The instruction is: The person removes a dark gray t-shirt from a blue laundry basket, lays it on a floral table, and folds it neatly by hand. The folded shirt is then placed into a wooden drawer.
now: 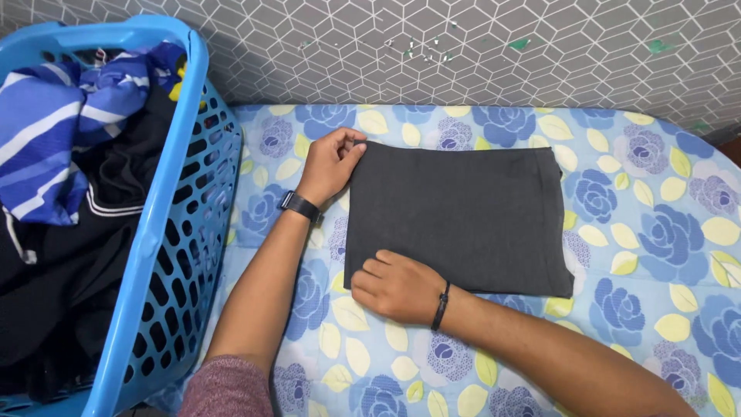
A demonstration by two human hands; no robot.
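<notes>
1. Folding is in hand on a dark grey, rectangular folded cloth garment (455, 220), which lies flat on a bed covered by a light blue sheet printed with blue roses and yellow leaves (656, 255). The garment sits near the middle of the bed, just right of a blue perforated plastic laundry basket (166, 232).

2. Left hand (328, 166): the grip is closed in a pinch on the far left corner of the garment, thumb and fingertips together on the cloth edge. A black wrist watch (299, 206) sits on this wrist.

3. Right hand (397, 286): the grip is curled shut on the near left corner, fingers tucked at the cloth edge and knuckles up. Whether cloth lies inside the fingers or they only press on it cannot be told. A thin black bracelet (441, 306) circles this wrist.

4. To do the step well, in judgement: keep both corners level so the left edge stays straight, hold the layers together at each pinch, and keep the cloth taut between the hands so no crease forms across the panel.

5. The basket holds a blue and white striped fabric (54, 131) on top of black clothing (69, 286). A grey wall with a white geometric line pattern (463, 54) stands at the far side of the bed.
</notes>
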